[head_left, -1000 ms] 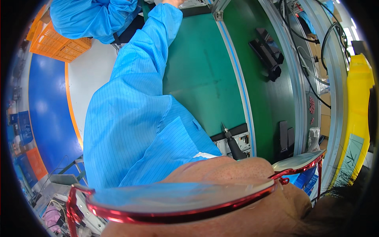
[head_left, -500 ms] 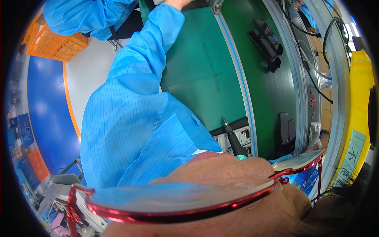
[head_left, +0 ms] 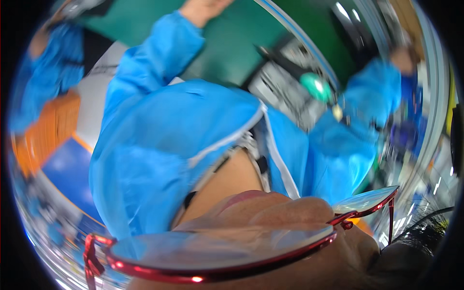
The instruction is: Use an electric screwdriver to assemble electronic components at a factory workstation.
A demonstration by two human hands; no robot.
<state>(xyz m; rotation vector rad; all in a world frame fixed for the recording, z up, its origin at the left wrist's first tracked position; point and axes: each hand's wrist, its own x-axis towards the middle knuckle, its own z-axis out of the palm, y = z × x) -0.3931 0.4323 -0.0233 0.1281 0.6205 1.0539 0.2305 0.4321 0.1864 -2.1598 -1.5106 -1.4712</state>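
My left hand (head_left: pixel 205 9) reaches over the green work surface (head_left: pixel 224 53) at the top edge, its fingers mostly cut off by the frame. On the right, my right hand (head_left: pixel 403 60) is stretched out past the bench by the metal frame; motion smears its fingers, and whatever it touches cannot be made out. Between my arms lies a black pen-shaped power tool, likely an electric screwdriver, with a green end (head_left: pixel 316 87). It rests across a black tray holding white and grey parts (head_left: pixel 275 84), nearer my right sleeve than either hand.
At the left, a co-worker's blue sleeve (head_left: pixel 67 53) shows above an orange plastic basket (head_left: pixel 55 128). A metal rail with a blue stripe (head_left: pixel 295 29) crosses the bench. Metal posts (head_left: pixel 432 96) rise at the far right, with blurred dark items (head_left: pixel 348 24) beyond the rail.
The whole view has swung and blurred. My right arm has come into sight at the right, and more of the tray and the tool's green end shows. The co-worker appears farther left.
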